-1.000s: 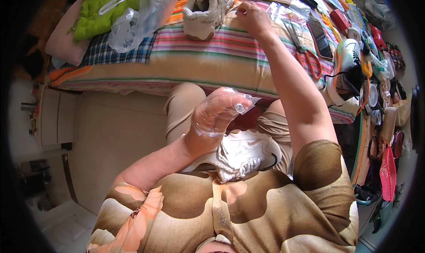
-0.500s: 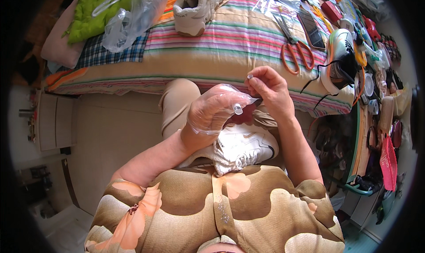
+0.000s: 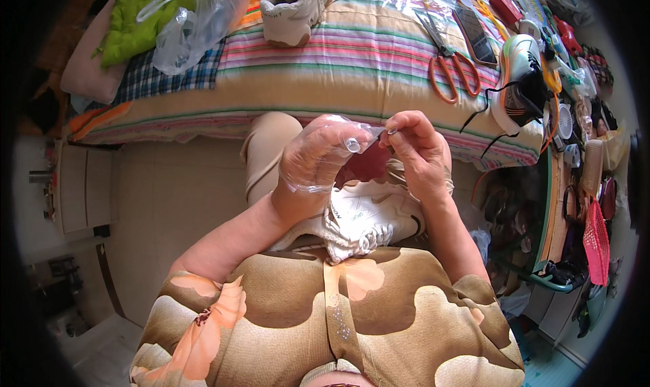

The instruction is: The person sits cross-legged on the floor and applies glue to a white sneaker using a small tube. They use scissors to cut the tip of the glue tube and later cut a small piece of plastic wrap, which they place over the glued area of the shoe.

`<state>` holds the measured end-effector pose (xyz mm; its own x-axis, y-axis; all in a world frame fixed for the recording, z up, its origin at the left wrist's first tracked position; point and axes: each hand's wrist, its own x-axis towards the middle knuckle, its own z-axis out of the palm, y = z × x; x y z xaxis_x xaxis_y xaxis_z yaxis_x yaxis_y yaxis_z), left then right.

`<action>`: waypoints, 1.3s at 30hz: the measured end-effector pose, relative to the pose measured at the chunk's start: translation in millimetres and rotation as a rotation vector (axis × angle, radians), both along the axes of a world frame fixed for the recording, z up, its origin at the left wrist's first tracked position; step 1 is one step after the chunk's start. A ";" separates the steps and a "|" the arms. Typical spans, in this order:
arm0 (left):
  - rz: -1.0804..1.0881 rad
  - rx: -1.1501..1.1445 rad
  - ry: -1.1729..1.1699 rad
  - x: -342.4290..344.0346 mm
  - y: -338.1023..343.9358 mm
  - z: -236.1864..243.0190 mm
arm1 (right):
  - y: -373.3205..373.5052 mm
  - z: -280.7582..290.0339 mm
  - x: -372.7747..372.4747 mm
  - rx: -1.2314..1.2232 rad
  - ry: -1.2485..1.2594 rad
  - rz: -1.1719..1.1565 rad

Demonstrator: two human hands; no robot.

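A clear plastic glove covers my left hand (image 3: 313,153), whose closed fingers hold a small tube (image 3: 352,145) with a pale, clear end sticking out. My right hand (image 3: 418,147) is bare and pinches a tiny cap-like piece (image 3: 392,131) between thumb and forefinger, close to the glove's loose fingertips. Below and between the hands shows a dark red flat piece (image 3: 365,165); its kind and what supports it are unclear. On my lap lies a white sneaker (image 3: 376,214), partly covered by my left wrist.
Ahead is a bed with a striped cover (image 3: 305,72). It bears a beige shoe (image 3: 288,15), orange-handled scissors (image 3: 447,69), a phone (image 3: 475,36), a laced shoe (image 3: 520,79), a plastic bag (image 3: 196,28) and a green cushion (image 3: 139,21). Crowded shelving (image 3: 552,218) stands at right.
My gloved left hand has shifted slightly up and left with the tube. My right hand has lowered a little, the pinched piece now nearer the glove. More of the dark red piece shows.
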<state>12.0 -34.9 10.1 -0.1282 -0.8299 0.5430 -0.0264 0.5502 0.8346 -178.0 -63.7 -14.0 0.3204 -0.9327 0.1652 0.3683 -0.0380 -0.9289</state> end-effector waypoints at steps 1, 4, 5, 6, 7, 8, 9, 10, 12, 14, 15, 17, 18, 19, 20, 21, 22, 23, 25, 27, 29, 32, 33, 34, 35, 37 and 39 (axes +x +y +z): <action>0.022 -0.018 -0.010 0.3 -1.0 -1.8 | 0.4 0.0 0.3 -0.037 -0.028 0.011; 0.019 0.056 0.050 0.5 0.7 -5.0 | -1.4 -0.9 -0.2 -0.127 -0.091 0.043; 0.021 0.057 0.058 -0.3 0.6 -5.9 | -3.0 -2.1 -1.2 -0.144 -0.098 0.055; 0.023 0.057 0.066 -1.3 0.1 -6.7 | -3.4 -2.9 -2.5 -0.161 -0.104 0.066; 0.030 0.058 0.071 -1.2 0.1 -7.2 | -2.9 -3.4 -2.8 -0.153 -0.100 0.072; 0.028 0.058 0.056 -1.0 0.1 -6.3 | -2.5 -3.6 -3.6 -0.146 -0.095 0.079; 0.027 0.059 0.041 -0.8 0.0 -4.2 | -2.0 -4.2 -4.5 -0.139 -0.091 0.086; 0.027 0.062 0.027 -0.7 0.7 -3.5 | -0.9 -5.2 -6.2 -0.127 -0.093 0.076; 0.028 0.078 0.052 -1.4 2.4 -5.4 | 1.4 -7.7 -9.3 -0.104 -0.096 0.057; 0.017 0.084 0.049 -1.8 2.3 -5.1 | 2.4 -6.3 -9.9 -0.141 -0.123 0.064; 0.008 0.083 0.033 -0.8 2.1 -3.8 | 2.9 -3.0 -9.7 -0.152 -0.131 0.076; -0.004 0.087 0.011 -0.7 3.1 -3.1 | 4.8 -0.8 -9.7 -0.164 -0.147 0.088; -0.007 0.095 0.008 -1.0 3.8 -3.2 | 6.1 -0.7 -9.9 -0.162 -0.154 0.089; -0.009 0.103 0.008 -1.1 3.7 -2.9 | 6.6 0.3 -9.8 -0.159 -0.158 0.091; -0.012 0.102 0.001 -0.7 3.6 -2.6 | 7.1 1.4 -9.4 -0.156 -0.167 0.095; -0.014 0.102 -0.005 -0.2 3.5 -2.2 | 7.5 2.7 -8.8 -0.153 -0.177 0.098; -0.016 0.104 -0.013 0.3 4.0 -2.6 | 8.4 3.1 -7.7 -0.147 -0.187 0.102; -0.016 0.130 0.021 -0.1 3.9 -3.7 | 8.9 4.2 -6.3 -0.140 -0.178 0.087; -0.016 0.186 0.091 -3.2 3.0 -7.7 | 10.9 6.4 -4.1 -0.121 -0.157 0.058; -0.023 0.256 0.184 -6.9 0.9 -7.4 | 10.4 5.9 -10.9 -0.136 -0.071 0.092; 0.021 0.325 0.232 -7.2 2.5 -10.6 | 13.4 4.4 -14.6 -0.095 -0.020 0.125; 0.009 0.368 0.237 -4.3 2.8 -20.3 | 15.2 7.8 -22.2 -0.235 0.223 0.077; 0.008 0.402 0.189 -2.5 5.0 -22.4 | 18.4 5.9 -23.4 -0.248 0.292 0.073; -0.001 0.430 0.139 -1.0 4.4 -22.9 | 21.7 5.7 -25.4 -0.267 0.362 0.060; -0.011 0.458 0.088 -0.1 4.6 -23.9 | 24.9 5.4 -26.5 -0.287 0.431 0.048; -0.047 0.493 0.077 -0.7 5.9 -25.9 | 29.6 5.6 -26.2 -0.275 0.462 0.037; -0.051 0.549 0.023 -0.2 8.1 -22.9 | 32.5 7.4 -23.7 -0.297 0.525 0.027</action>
<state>11.8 -26.8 -12.9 -0.1686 -0.9850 0.0354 0.0106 0.0341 0.9994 -201.7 -31.2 -6.6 0.4525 -0.8614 0.2307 -0.1320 -0.3205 -0.9380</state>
